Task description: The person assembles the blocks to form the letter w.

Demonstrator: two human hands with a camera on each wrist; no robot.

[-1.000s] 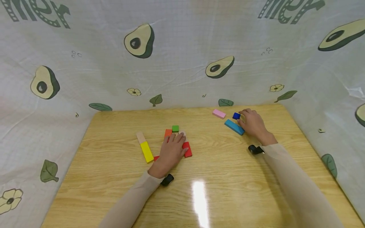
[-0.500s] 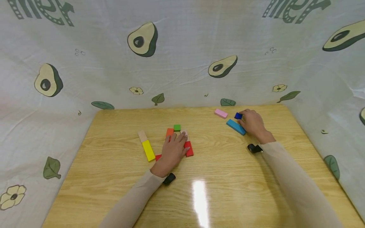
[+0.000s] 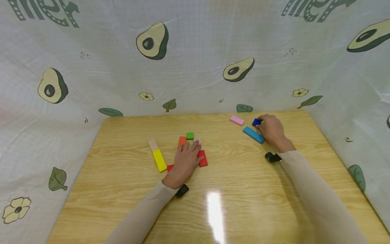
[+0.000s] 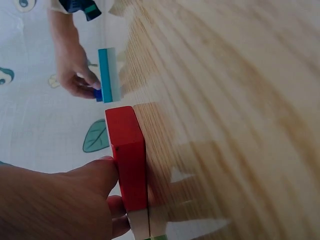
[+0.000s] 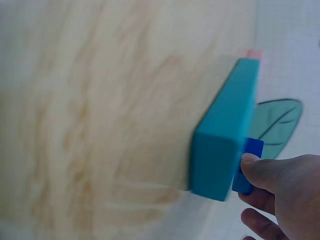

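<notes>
In the head view my right hand (image 3: 272, 130) pinches a small dark blue block (image 3: 256, 122) between thumb and fingers, behind a long light blue block (image 3: 253, 135). The right wrist view shows the thumb on the dark blue block (image 5: 254, 147), partly hidden by the light blue one (image 5: 220, 140). My left hand (image 3: 184, 162) rests over a group of blocks with spread fingers. Its thumb touches a red block (image 4: 127, 155); its fingertips lie by a pale block (image 3: 198, 142) and an orange block (image 3: 182, 141). A green block (image 3: 190, 136) sits just beyond them.
A yellow block (image 3: 159, 161) and a bare wood block (image 3: 153, 145) lie end to end on the left. Another red block (image 3: 170, 167) is partly under the left hand. A pink block (image 3: 237, 120) lies near the table's back edge, before a patterned cloth (image 3: 195, 67).
My right thumb and fingers have closed onto the dark blue block, which has turned slightly. My left hand stays in place; the head view has shifted a little.
</notes>
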